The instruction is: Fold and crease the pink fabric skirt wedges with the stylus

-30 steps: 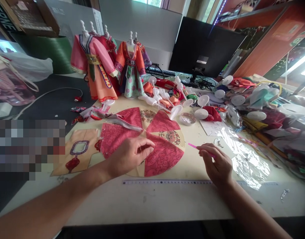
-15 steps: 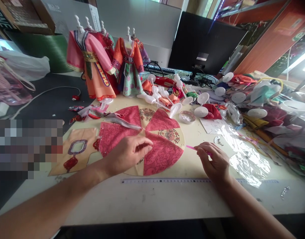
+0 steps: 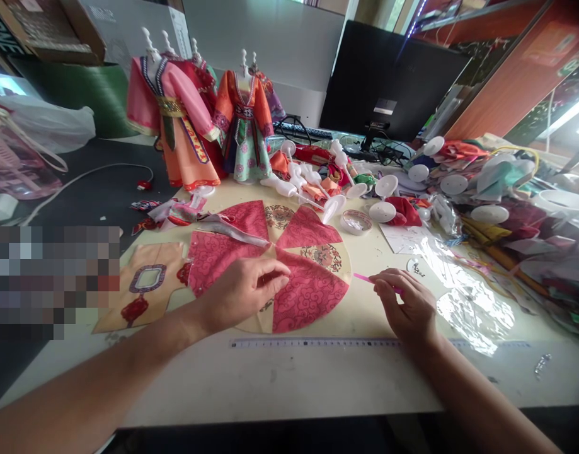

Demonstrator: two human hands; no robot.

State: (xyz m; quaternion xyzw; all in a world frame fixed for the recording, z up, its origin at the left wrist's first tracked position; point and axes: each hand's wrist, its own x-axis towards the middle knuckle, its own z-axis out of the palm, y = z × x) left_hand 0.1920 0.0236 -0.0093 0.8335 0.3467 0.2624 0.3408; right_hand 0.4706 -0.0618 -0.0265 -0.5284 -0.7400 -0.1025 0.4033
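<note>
A round fabric piece [image 3: 308,299] of red wedges and cream wedges with floral medallions lies flat on the table. My left hand [image 3: 239,289] hovers over or rests on its left front part, thumb and fingers pinched together; what they hold, if anything, is hidden. To the right of the fabric, my right hand [image 3: 409,304] grips a thin pink stick [image 3: 363,277], its tip pointing left near the fabric's edge. Beside this hand sits a small white dish [image 3: 416,267] with tiny shiny bits. A clear ruler [image 3: 312,343] lies along the front of the fabric.
Miniature robes on stands [image 3: 173,120] rise at the back left. White stands and cloth scraps [image 3: 312,180] are heaped behind the fabric, near a round tub [image 3: 356,222]. Clear plastic [image 3: 475,315] lies right; an orange fabric panel [image 3: 145,287] lies left. A monitor [image 3: 388,82] stands behind.
Almost nothing differs. My right hand keeps its grip on the pink stick with only a very slight shift, and my left hand stays in place.
</note>
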